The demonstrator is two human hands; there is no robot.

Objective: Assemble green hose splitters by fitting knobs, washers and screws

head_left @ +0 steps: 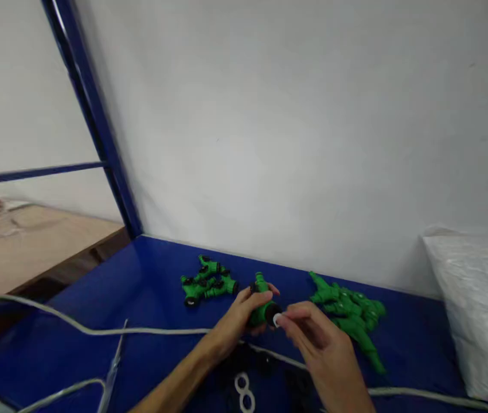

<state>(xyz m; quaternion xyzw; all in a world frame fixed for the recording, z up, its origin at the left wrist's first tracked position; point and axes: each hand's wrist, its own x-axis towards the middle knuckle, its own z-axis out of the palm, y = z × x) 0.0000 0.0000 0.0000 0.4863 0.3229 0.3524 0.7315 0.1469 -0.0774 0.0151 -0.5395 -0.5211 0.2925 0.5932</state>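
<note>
Head view showed the left hand wrapped around a glossy green plastic fitting above the blue table; right hand fingertips pinched its white-ringed end.

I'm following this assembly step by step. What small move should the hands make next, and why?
Probably press the small white ring onto the green plastic fitting: the left hand grips the fitting, and the right hand holds the ring at its open end.
</note>
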